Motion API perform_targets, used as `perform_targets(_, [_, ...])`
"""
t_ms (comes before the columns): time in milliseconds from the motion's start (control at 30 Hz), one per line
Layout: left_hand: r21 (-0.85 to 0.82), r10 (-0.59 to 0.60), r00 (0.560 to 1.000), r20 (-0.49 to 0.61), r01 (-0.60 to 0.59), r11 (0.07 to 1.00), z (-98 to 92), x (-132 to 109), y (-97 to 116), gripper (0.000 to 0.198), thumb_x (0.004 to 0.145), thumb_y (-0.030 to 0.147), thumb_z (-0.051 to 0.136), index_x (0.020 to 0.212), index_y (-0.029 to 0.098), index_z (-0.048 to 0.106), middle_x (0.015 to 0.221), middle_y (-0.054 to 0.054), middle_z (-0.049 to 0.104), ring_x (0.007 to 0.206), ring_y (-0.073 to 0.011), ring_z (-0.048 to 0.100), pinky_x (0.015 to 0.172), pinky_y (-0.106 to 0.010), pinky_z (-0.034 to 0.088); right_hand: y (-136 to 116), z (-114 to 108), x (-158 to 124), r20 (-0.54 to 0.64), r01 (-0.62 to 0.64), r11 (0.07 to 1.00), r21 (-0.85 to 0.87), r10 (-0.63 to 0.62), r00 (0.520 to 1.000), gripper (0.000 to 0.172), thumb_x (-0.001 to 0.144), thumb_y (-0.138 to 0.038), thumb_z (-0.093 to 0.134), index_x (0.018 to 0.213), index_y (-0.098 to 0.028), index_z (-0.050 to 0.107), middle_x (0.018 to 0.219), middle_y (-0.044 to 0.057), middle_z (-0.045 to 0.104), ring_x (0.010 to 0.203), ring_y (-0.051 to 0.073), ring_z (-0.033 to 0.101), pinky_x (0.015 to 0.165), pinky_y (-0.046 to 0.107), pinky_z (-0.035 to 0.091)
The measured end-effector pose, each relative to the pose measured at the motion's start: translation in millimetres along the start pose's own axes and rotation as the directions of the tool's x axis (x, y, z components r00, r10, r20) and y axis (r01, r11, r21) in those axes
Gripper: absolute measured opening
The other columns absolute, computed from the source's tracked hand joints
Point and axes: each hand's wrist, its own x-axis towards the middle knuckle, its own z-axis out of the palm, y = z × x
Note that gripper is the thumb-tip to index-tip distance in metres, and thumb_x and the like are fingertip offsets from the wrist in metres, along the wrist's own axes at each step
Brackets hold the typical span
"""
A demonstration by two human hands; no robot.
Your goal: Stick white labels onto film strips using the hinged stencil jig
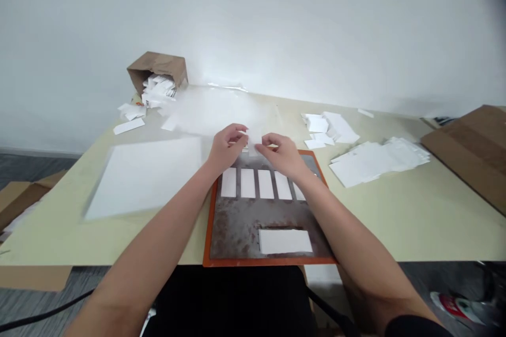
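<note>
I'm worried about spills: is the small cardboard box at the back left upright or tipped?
Tipped: the cardboard box lies sideways, its opening facing the camera, white pieces spilling out.

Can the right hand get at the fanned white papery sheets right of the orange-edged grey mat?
Probably yes: the fanned white sheets lie uncovered on the pale yellow table, with nothing standing between them and the right hand. Its grip seems busy with a thin white piece, though.
</note>
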Motion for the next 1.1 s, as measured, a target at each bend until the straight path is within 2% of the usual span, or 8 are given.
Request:
perform_targets(133, [0.104, 0.043, 0.997, 0.070, -0.050, 0.993, 4.1, -9.7, 11.9, 0.027, 0.078, 0.030, 0.068, 0.105, 0.025, 0.065, 0.087, -0.003, 0.072, 0.073, -0.0159, 0.067, 0.070, -0.029, 0.052, 9.1, -30.6, 0.8, 0.077, 0.008, 0.999, -0.047, -0.004, 0.997, 0.032, 0.080, -0.049, 0.061, 0.068, -0.020, 0.056, 0.071, -0.002, 0.058, 0.065, 0.013, 0.048, 0.063, 0.028, 0.038])
perform_targets(233, [0.196, 0.059, 0.994, 0.092, -0.076, 0.978, 4.4, -12.6, 13.7, 0.028, 0.078, 0.031, 0.068, 0.106, 0.028, 0.066, 0.093, -0.003, 0.072, 0.079, -0.0175, 0.067, 0.077, -0.031, 0.052, 25.7, -74.0, 4.1, -0.084, -0.049, 0.951, -0.305, 0.024, 0.996, 0.023, 0.081, -0.043, 0.060, 0.079, -0.021, 0.065, 0.086, 0.003, 0.067, 0.076, 0.018, 0.057, 0.070, 0.031, 0.042])
perform_targets(333, [0.198, 0.059, 0.996, 0.073, -0.072, 0.978, 2.9, -11.1, 11.4, 0.026, 0.076, 0.033, 0.070, 0.102, 0.028, 0.068, 0.090, -0.003, 0.073, 0.078, -0.0183, 0.066, 0.076, -0.032, 0.052, 46.7, -117.1, 5.9, -0.330, -0.246, 0.753, -0.611, 0.040, 0.943, 0.026, 0.087, -0.037, 0.052, 0.100, -0.024, 0.071, 0.108, 0.008, 0.069, 0.092, 0.027, 0.061, 0.071, 0.037, 0.044])
perform_targets(467, [0.176, 0.048, 0.998, 0.028, -0.052, 0.983, -1.3, -7.5, 7.2, 0.027, 0.074, 0.033, 0.071, 0.100, 0.026, 0.069, 0.086, -0.003, 0.071, 0.076, -0.0181, 0.065, 0.071, -0.030, 0.053, 63.2, -142.6, -13.2, -0.304, -0.252, 0.673, -0.695, 0.042, 0.952, 0.036, 0.087, -0.034, 0.055, 0.119, -0.022, 0.068, 0.126, 0.013, 0.063, 0.097, 0.029, 0.063, 0.072, 0.040, 0.049])
perform_targets(600, [0.166, 0.032, 0.998, -0.051, -0.023, 0.986, -8.0, -3.6, 1.5, 0.024, 0.073, 0.031, 0.070, 0.097, 0.026, 0.070, 0.082, -0.002, 0.070, 0.078, -0.0191, 0.064, 0.064, -0.027, 0.051, 46.5, -119.1, -67.1, 0.033, 0.075, 0.865, -0.495, -0.068, 0.997, 0.035, 0.092, -0.042, 0.055, 0.116, -0.021, 0.068, 0.117, 0.011, 0.069, 0.073, 0.019, 0.064, 0.070, 0.039, 0.054])
perform_targets(733, [0.150, 0.021, 0.990, -0.140, 0.000, 0.989, -14.6, 1.3, -6.1, 0.021, 0.073, 0.029, 0.068, 0.093, 0.025, 0.071, 0.081, -0.002, 0.070, 0.080, -0.0194, 0.064, 0.066, -0.027, 0.048, 16.0, -74.6, -125.9, 0.374, 0.416, 0.845, -0.336, -0.286, 0.882, 0.040, 0.091, -0.048, 0.061, 0.121, -0.022, 0.066, 0.116, 0.009, 0.069, 0.106, 0.024, 0.063, 0.089, 0.039, 0.052])
perform_targets(900, [0.074, 0.001, 0.979, -0.204, 0.015, 0.997, -18.5, 6.1, -15.1, 0.019, 0.073, 0.029, 0.065, 0.090, 0.022, 0.068, 0.075, -0.002, 0.070, 0.081, -0.0198, 0.065, 0.079, -0.031, 0.048, 10.0, -46.5, -160.6, 0.412, 0.594, 0.654, -0.467, -0.434, 0.801, 0.041, 0.089, -0.051, 0.063, 0.112, -0.018, 0.067, 0.103, 0.010, 0.070, 0.093, 0.024, 0.063, 0.085, 0.040, 0.047])
perform_targets(1100, [-0.025, -0.059, 0.973, -0.223, 0.055, 0.998, -17.9, 7.0, -18.5, 0.023, 0.071, 0.032, 0.065, 0.090, 0.020, 0.066, 0.073, -0.001, 0.069, 0.078, -0.0183, 0.066, 0.081, -0.032, 0.049, 24.4, -39.9, -175.0, 0.367, 0.604, 0.525, -0.600, -0.490, 0.791, 0.032, 0.099, -0.039, 0.050, 0.117, -0.016, 0.063, 0.098, 0.009, 0.070, 0.088, 0.022, 0.062, 0.092, 0.043, 0.038])
